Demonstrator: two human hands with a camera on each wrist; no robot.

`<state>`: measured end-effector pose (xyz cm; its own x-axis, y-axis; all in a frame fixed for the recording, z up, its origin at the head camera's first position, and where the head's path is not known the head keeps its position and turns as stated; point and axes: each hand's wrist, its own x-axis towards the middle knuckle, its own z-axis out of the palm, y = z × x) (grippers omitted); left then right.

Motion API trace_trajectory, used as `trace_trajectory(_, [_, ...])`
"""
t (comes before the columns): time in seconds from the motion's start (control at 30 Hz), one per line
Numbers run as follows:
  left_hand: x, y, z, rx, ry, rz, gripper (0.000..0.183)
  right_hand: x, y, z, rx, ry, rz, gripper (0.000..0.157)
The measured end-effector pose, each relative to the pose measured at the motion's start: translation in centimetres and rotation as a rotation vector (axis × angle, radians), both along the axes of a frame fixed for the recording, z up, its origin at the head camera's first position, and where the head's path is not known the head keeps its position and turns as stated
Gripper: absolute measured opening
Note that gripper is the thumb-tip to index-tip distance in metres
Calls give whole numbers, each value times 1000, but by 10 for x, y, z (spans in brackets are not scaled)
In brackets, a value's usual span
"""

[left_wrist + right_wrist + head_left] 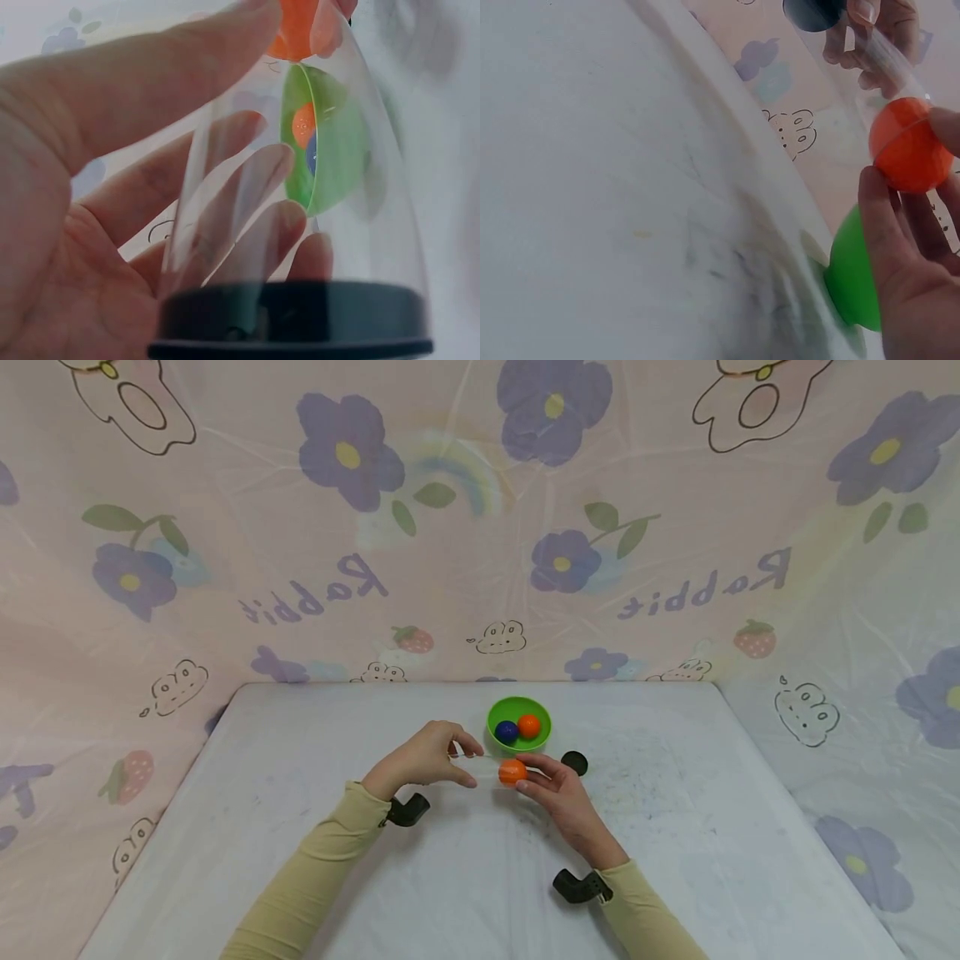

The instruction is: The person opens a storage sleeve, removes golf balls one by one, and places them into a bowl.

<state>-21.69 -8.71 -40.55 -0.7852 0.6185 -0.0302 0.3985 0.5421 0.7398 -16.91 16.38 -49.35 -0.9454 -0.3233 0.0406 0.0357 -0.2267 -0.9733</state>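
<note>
My left hand grips a clear plastic tube, lying sideways, with thumb and fingers around it. A black cap covers the tube's near end in the left wrist view. My right hand pinches an orange ball between thumb and fingers at the tube's other end. The tube's rim seems to cross the ball, so it sits partly inside the mouth. Just beyond the hands is a green bowl, holding a dark blue ball and another orange ball.
A round black lid lies on the white table, right of the bowl and close to the right hand. Patterned pink cloth rises behind the table and along both sides. Black curved mounts are fixed at both wrists.
</note>
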Motion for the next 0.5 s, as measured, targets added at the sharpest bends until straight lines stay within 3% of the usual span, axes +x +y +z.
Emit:
trace_trajectory(0.23, [-1,-1,-2,-18,-6,12,38,-2,3,2,22,-10,-24,44])
trace_trajectory(0.5, [0,-5,-7,45,-51,-15,38,-2,7,10,34,0,-37,43])
